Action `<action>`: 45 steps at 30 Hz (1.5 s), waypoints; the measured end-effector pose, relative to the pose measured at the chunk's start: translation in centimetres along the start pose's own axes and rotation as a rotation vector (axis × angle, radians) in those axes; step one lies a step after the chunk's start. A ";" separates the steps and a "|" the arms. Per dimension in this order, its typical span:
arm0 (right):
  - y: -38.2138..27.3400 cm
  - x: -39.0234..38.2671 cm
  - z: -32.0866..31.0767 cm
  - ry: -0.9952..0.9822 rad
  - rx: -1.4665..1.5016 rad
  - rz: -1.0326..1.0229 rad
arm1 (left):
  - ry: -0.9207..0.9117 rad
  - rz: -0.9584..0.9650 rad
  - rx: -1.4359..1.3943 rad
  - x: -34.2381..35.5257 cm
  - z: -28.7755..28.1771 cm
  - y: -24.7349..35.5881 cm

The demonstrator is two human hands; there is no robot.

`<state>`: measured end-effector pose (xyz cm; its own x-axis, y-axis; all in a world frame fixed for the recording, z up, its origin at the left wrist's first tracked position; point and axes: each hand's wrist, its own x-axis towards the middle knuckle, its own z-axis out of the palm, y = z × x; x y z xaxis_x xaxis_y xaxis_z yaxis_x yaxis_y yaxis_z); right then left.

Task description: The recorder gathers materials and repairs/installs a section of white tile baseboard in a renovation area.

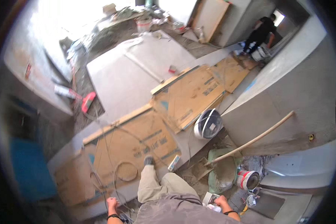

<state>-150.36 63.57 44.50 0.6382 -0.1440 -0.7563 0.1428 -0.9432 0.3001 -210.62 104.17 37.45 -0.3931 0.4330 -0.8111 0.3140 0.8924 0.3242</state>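
Note:
My left hand [112, 202] is at the lower edge beside loose cables [119, 194] on the cardboard sheets [134, 142]; its fingers are curled, and anything inside cannot be made out. My right hand [221, 201] is also curled, near a small white box [211, 198]; what it holds, if anything, is unclear. One dark shoe [148, 160] of mine rests on the cardboard. A long wooden-handled tool [250, 138] leans across a green sack [222, 179], beside a red-and-white bucket [244, 180]. A dark bucket [209, 123] with a pale rim stands at the cardboard's edge.
A person in dark clothes [261, 31] bends by a white bucket [260, 54] at the far right. A large pale slab [123, 86] lies beyond the cardboard, with rubble [89, 44] around it. Walls [276, 97] border the right; a blue panel [30, 168] is at left.

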 end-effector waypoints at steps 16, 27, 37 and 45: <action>-28.2 5.3 -7.4 -0.282 0.413 -0.135 | -0.292 1.230 0.800 -6.0 37.9 70.3; -38.5 26.9 -46.8 0.076 0.633 0.190 | -0.380 0.502 0.619 -8.3 56.0 87.7; -47.4 38.7 -74.4 0.706 0.793 0.273 | -0.927 0.216 0.247 -7.7 90.4 115.2; -50.2 42.7 -80.9 0.435 0.664 0.444 | -0.668 1.212 0.863 -29.2 125.1 135.5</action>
<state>-69.06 129.02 44.16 0.7789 -0.5367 -0.3243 -0.5637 -0.8259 0.0130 -48.46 196.49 44.17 0.7813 0.4542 -0.4281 0.5965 -0.3414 0.7264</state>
